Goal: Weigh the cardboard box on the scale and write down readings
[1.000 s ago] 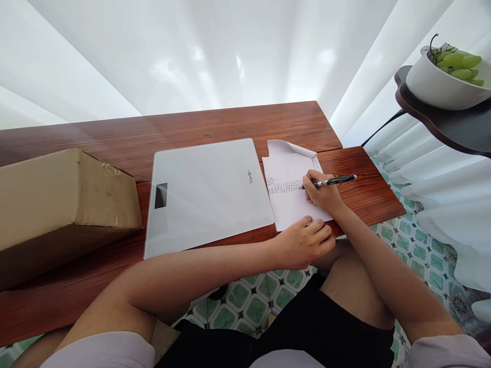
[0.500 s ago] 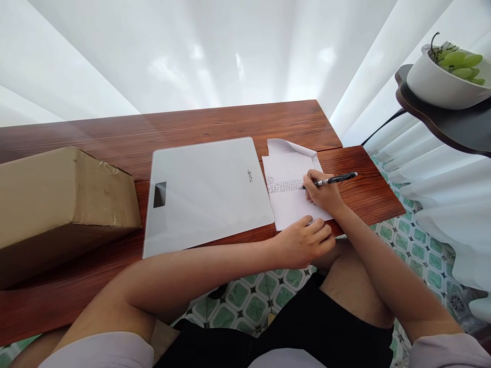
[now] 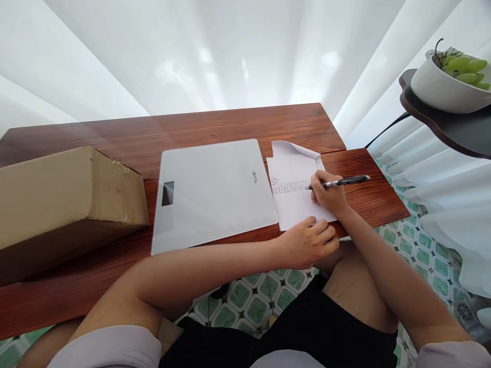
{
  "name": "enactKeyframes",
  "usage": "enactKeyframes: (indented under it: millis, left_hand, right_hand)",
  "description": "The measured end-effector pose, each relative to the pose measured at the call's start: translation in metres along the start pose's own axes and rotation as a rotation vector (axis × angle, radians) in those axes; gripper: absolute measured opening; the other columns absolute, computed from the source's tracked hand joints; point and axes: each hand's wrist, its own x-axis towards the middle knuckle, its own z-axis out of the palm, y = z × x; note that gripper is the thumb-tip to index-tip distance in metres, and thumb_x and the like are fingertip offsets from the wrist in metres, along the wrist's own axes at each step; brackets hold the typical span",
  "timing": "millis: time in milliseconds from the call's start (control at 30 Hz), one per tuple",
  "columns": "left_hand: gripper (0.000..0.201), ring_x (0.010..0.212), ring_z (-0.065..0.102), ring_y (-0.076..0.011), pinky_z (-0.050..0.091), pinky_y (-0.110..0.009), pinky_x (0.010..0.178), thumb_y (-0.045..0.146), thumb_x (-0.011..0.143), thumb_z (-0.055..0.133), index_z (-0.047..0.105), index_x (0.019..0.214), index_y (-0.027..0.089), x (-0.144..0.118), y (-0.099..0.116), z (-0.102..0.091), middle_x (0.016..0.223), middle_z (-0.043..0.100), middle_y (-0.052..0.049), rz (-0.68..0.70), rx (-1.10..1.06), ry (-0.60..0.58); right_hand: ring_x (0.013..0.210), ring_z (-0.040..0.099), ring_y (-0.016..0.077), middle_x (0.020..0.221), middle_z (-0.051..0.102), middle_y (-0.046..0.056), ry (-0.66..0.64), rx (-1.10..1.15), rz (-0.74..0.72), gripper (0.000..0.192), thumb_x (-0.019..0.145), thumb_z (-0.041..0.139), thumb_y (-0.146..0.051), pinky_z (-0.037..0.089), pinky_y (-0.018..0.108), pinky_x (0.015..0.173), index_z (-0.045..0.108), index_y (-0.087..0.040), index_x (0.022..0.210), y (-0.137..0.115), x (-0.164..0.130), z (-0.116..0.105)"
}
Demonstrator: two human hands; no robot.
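My right hand (image 3: 329, 195) grips a black pen (image 3: 347, 180) with its tip down on a white sheet of paper (image 3: 293, 202) that bears rows of small writing; the sheet's far corner is curled up. My left hand (image 3: 309, 240) rests at the table's near edge, its fingertips pressing on the lower edge of the paper. Just left of the paper lies a flat white digital scale (image 3: 213, 189) with a small dark display window.
A brown cardboard box (image 3: 65, 197) sealed with tape stands at the left on the red-brown wooden table (image 3: 215, 125). At the right a dark shelf (image 3: 456, 135) carries a white bowl (image 3: 445, 89) with a green plant. White curtains hang behind; patterned green tiles cover the floor.
The view has shifted slightly, so everything sits a little further right in the picture. My right hand with the pen stays on the written lines; my left hand keeps its place on the paper.
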Motion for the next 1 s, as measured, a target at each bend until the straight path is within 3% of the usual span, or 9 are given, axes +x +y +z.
enactKeyframes:
  millis: [133, 200, 300, 433, 600, 1000]
  left_hand:
    - [0.03, 0.099, 0.054, -0.027, 0.04, -0.04, 0.079, 0.014, 0.092, 0.045, 0.06, 0.117, 0.008, 0.0, 0.0, 0.0, 0.112, 0.059, -0.015, 0.006, -0.006, 0.014]
    - [0.03, 0.1, 0.054, -0.0269, 0.041, -0.04, 0.08, 0.012, 0.093, 0.042, 0.059, 0.118, 0.008, 0.0, 0.0, -0.001, 0.114, 0.06, -0.015, 0.012, 0.004, 0.02]
    - [0.031, 0.1, 0.055, -0.0262, 0.041, -0.04, 0.08, 0.01, 0.095, 0.039, 0.06, 0.118, 0.008, 0.0, 0.0, -0.002, 0.114, 0.061, -0.015, 0.019, 0.016, 0.027]
    - [0.031, 0.1, 0.056, -0.0266, 0.042, -0.04, 0.08, 0.01, 0.094, 0.04, 0.06, 0.118, 0.007, 0.001, 0.0, -0.003, 0.114, 0.061, -0.015, 0.017, -0.007, 0.007]
    - [0.031, 0.102, 0.056, -0.0259, 0.042, -0.039, 0.081, 0.012, 0.093, 0.043, 0.06, 0.118, 0.009, 0.001, -0.001, -0.003, 0.116, 0.061, -0.015, 0.012, -0.027, -0.017]
    - [0.036, 0.108, 0.053, -0.0275, 0.041, -0.041, 0.082, 0.017, 0.089, 0.049, 0.061, 0.123, 0.012, 0.0, -0.004, 0.002, 0.119, 0.061, -0.012, -0.005, -0.075, -0.033]
  right_hand:
    - [0.046, 0.058, 0.0157, 0.058, 0.061, -0.001, 0.23, 0.003, -0.001, 0.035, 0.098, 0.052, -0.052, 0.049, 0.028, 0.046, 0.05, -0.024, 0.076, 0.001, 0.008, -0.01]
    - [0.065, 0.068, 0.0195, 0.078, 0.07, 0.004, 0.275, -0.116, -0.015, 0.031, 0.094, 0.058, -0.054, 0.056, 0.03, 0.059, 0.057, -0.024, 0.089, 0.003, 0.014, -0.018]
    - [0.086, 0.071, 0.0233, 0.101, 0.072, 0.008, 0.302, -0.249, -0.086, 0.031, 0.089, 0.066, -0.046, 0.059, 0.034, 0.073, 0.062, -0.021, 0.108, 0.005, 0.021, -0.028]
    - [0.076, 0.07, 0.0226, 0.084, 0.072, 0.006, 0.289, -0.272, -0.015, 0.026, 0.082, 0.069, -0.03, 0.059, 0.034, 0.074, 0.068, -0.018, 0.105, 0.005, 0.027, -0.031]
    - [0.07, 0.068, 0.0219, 0.073, 0.07, 0.002, 0.182, -0.349, 0.104, 0.02, 0.074, 0.073, -0.023, 0.055, 0.037, 0.079, 0.074, -0.019, 0.094, 0.01, 0.035, -0.026]
    - [0.084, 0.07, 0.0285, 0.079, 0.074, 0.007, 0.154, -0.454, 0.189, 0.026, 0.08, 0.069, -0.022, 0.05, 0.043, 0.09, 0.077, -0.016, 0.104, 0.017, 0.042, -0.018]
